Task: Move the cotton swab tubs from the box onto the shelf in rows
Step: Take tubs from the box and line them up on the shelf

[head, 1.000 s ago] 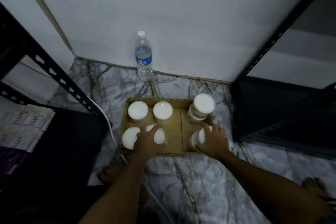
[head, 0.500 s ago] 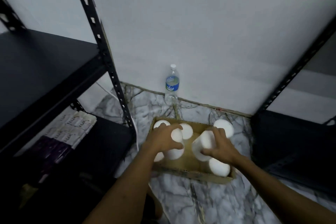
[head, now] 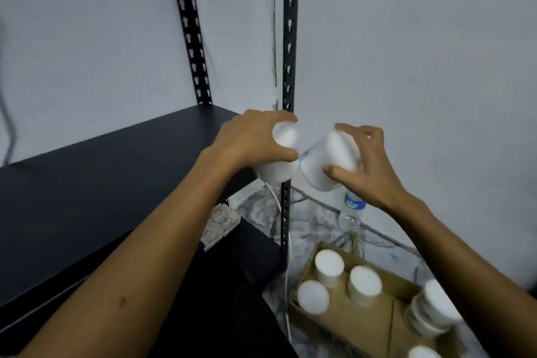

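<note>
Beside the black shelf (head: 96, 183), left hand (head: 250, 141) grips an upright tub (head: 280, 160), right hand (head: 366, 166) a tilted tub (head: 325, 166).

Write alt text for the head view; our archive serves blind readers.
Each hand, left and right, holds a white tub, left tub and right tub, beside a black shelf. More tubs stand in a box on the floor below.

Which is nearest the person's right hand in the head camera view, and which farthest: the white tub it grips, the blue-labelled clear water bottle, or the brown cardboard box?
From the right hand:
1. White tub: gripped in that hand, tilted, beside the shelf post.
2. Clear water bottle with blue label: just below the hand, by the wall.
3. Brown cardboard box: farthest, low on the floor, holding more tubs.
</note>
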The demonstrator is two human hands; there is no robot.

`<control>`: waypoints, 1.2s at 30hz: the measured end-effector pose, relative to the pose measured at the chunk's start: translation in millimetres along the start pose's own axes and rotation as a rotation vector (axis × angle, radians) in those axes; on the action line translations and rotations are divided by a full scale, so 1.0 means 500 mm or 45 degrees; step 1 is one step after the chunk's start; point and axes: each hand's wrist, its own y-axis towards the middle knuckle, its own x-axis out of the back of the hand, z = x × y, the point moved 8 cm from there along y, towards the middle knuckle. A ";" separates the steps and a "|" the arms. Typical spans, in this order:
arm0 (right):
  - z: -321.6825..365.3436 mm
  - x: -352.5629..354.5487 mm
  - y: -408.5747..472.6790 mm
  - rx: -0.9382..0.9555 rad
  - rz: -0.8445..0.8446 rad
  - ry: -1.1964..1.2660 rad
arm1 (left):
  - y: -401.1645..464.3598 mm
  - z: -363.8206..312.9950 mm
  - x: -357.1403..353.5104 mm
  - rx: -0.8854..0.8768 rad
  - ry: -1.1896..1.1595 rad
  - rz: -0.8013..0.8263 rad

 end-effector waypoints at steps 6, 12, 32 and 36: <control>0.169 -0.092 0.078 0.248 0.081 -0.002 | -0.077 0.132 0.134 0.264 0.100 -0.278; 0.296 -0.275 0.096 0.390 0.208 0.127 | -0.199 0.310 0.167 0.535 0.228 -0.470; 0.734 -0.830 0.037 0.323 0.777 0.780 | -0.580 0.675 0.322 1.172 1.017 -0.860; 0.731 -0.860 0.079 0.157 0.575 0.745 | -0.578 0.701 0.327 1.219 1.101 -0.847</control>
